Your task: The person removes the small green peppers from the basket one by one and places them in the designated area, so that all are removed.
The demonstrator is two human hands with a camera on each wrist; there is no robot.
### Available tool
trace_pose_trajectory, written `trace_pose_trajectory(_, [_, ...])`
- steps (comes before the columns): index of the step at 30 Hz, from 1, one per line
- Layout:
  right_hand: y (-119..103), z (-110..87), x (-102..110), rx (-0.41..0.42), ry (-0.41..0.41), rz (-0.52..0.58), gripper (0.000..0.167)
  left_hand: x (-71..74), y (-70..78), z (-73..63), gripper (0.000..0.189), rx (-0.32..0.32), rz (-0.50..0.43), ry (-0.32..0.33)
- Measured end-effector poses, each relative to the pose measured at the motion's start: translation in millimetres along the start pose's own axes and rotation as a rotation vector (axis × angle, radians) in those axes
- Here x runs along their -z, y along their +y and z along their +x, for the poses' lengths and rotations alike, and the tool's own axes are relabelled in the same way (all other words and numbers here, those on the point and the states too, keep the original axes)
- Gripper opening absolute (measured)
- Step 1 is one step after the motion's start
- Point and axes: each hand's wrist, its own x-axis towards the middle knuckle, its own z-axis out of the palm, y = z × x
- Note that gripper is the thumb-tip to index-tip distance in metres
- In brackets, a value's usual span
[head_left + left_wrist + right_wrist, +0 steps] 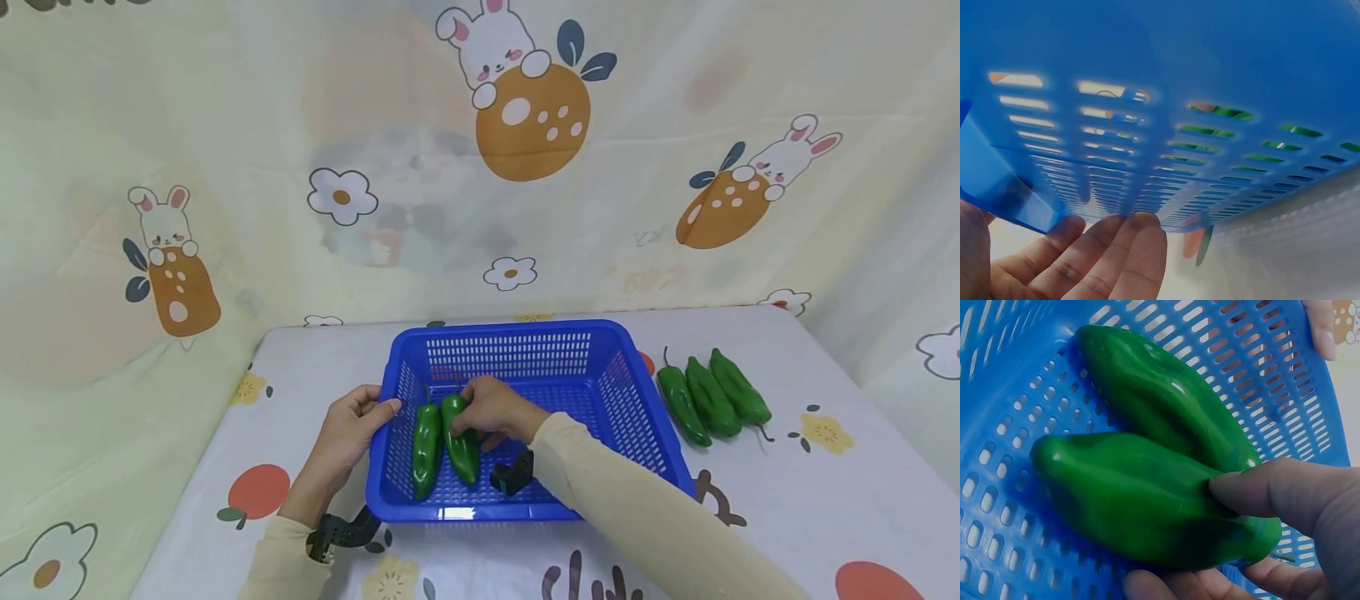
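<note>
A blue plastic basket [540,511] with slotted walls stands on the table. My left hand [351,433] holds its left side, thumb over the rim; in the left wrist view the fingers [1138,262] lie along the outer wall. Inside, toward the left, my right hand [498,410] pinches a green pepper [1116,494] near its stem end, thumb on top and fingertips beneath. A second green pepper [427,454] lies beside it, closer to the left wall. Both peppers point their tips toward the basket's front.
To the right of the basket, three more green peppers [711,398] lie side by side on the patterned tablecloth [847,483]. Behind the table hangs a cream curtain [420,275] printed with rabbits and flowers. Each wrist wears a black camera.
</note>
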Motion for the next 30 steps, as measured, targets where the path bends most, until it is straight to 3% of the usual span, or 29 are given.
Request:
trace_pose_trajectory(10, [-2.2, -6.8, 3.5, 0.032, 0.011, 0.008, 0.05, -0.4, -1.0, -0.4, 0.03, -0.007, -0.002, 0.0])
trace_pose_trajectory(30, [-5.7, -32.9, 41.8, 0.056, -0.043, 0.105, 0.053, -1.9, 1.6, -1.1, 0.03, -0.003, 0.0, 0.0])
